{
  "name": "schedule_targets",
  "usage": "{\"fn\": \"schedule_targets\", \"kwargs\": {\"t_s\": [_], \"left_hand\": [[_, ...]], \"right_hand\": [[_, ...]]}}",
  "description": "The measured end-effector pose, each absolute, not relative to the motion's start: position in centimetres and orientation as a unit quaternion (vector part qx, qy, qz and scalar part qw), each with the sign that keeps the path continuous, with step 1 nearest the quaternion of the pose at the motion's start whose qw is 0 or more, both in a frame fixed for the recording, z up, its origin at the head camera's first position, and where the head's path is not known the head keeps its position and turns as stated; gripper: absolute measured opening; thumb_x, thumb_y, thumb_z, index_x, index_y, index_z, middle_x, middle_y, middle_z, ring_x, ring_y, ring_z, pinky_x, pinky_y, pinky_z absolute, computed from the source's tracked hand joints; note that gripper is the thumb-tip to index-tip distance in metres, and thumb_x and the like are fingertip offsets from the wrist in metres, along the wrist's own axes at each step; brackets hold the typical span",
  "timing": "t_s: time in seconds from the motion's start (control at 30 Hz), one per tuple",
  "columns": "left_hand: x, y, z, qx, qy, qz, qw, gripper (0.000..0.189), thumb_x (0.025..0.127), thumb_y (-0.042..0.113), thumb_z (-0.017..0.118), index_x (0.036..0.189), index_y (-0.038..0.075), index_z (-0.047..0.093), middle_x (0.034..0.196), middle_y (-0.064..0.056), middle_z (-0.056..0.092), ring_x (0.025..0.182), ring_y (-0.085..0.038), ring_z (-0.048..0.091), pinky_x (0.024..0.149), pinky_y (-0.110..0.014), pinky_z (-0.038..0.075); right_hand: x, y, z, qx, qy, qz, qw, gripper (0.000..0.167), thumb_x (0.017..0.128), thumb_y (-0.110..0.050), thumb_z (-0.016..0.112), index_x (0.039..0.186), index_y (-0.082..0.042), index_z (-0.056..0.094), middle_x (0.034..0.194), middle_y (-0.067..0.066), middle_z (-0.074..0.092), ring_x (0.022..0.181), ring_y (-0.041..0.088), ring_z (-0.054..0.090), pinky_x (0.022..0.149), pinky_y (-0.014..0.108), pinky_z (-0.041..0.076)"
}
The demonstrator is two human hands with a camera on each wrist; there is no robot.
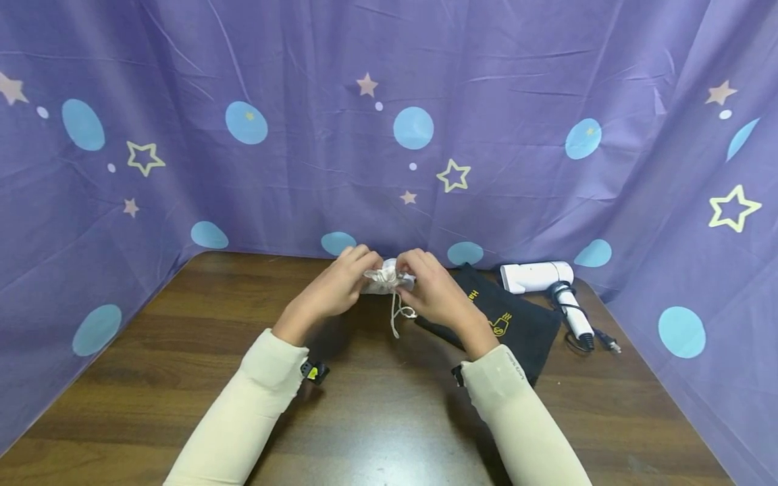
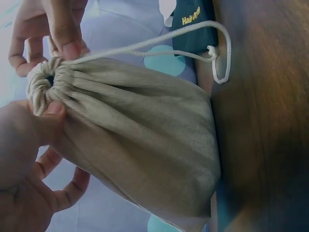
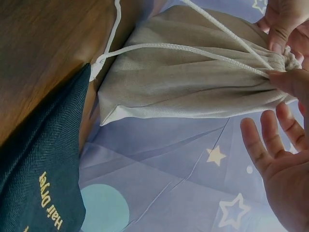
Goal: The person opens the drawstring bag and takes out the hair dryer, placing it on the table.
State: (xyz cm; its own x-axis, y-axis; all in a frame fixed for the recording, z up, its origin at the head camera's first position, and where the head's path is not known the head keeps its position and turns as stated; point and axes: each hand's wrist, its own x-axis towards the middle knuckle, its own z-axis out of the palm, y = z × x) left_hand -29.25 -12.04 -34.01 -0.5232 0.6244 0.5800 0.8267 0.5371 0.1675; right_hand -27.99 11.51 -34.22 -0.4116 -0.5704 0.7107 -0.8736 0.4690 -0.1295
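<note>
A pale cloth drawstring bag (image 1: 384, 286) stands at the back middle of the table, its gathered neck uppermost. My left hand (image 1: 340, 282) pinches one side of that neck; the thumb lies on the puckered cloth (image 2: 135, 121) in the left wrist view. Opposite it, my right hand (image 1: 434, 289) pinches the neck where the cord comes out, its other fingers spread in the right wrist view. The white drawstring (image 3: 169, 46) hangs down the bag's side to a knot and loop. A small dark gap shows at the mouth; the bag's contents are hidden.
Right of the bag lies a black pouch (image 1: 527, 324) with yellow "Hair Dryer" lettering. Beyond it are a white hair dryer (image 1: 535, 277) with a folded handle (image 1: 574, 312), its black cord and plug (image 1: 608, 341). A purple curtain (image 1: 340, 169) borders the wooden table (image 1: 389, 418).
</note>
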Motion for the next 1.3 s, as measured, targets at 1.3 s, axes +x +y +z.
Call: {"fn": "schedule_targets", "kwargs": {"t_s": [1.3], "left_hand": [[-28.2,-11.2,-33.7,-0.407,-0.84,-0.174,0.312,0.023,0.094,0.024,0.06,0.11,0.01,0.069,0.1,0.0,0.064,0.088,-0.02,0.052,0.076,-0.037,0.046]], "right_hand": [[-27.0,10.3,-34.4,0.391,-0.811,0.295,0.322,0.024,0.088,-0.01,0.077,0.097,-0.005,0.056,0.089,0.008,0.056,0.08,0.021,0.057,0.07,0.033,0.05]]}}
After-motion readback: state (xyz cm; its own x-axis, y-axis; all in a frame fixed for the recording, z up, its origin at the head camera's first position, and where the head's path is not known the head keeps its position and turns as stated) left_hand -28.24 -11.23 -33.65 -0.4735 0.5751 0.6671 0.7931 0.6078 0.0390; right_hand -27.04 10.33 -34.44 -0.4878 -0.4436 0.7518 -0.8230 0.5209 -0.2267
